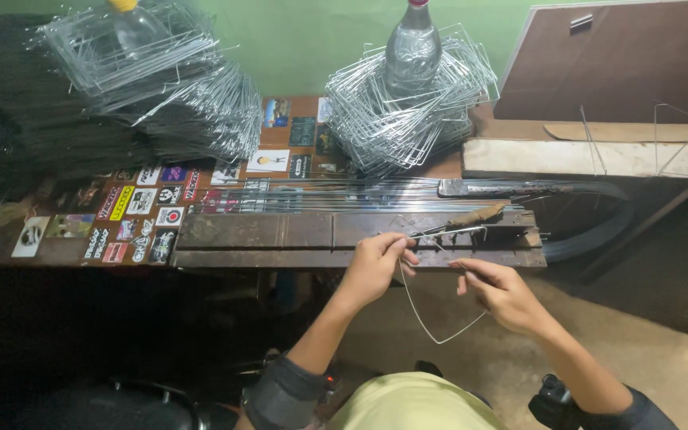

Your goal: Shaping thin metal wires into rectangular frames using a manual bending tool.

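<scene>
Head-cam view down onto a workbench w/ a metal bending jig [344, 239] bolted along its front edge. Left hand [376, 267] pinches one leg of a thin wire [439, 338] close to the jig; right hand [499, 295] grips the other leg just off the bench edge. Both hands are closed on the wire, fingers curled tight. The wire hangs below the bench in a loose V, its bent point toward the person's lap, its upper ends up at the jig's pins beside a wooden-handled lever [478, 213].

Progress, judged from the layout: this piece has only its first bend(s), nowhere near the closed rectangular frames stacked behind. Two finished frame stacks sit at the back, one at left [193, 87], one at centre [408, 111], each w/ a plastic bottle [412, 44] standing on top. A bundle of straight rods [336, 195] lies behind the jig, unbent, so plenty of stock is left.

Room: open floor below & right of the hands, so the wire can swing freely there. Tight spots: jig edge touching the left knuckles, a wooden plank [591, 158] to the right rear, rods just behind. Sticker-covered benchtop [133, 219] at left sits well apart from the hands.
</scene>
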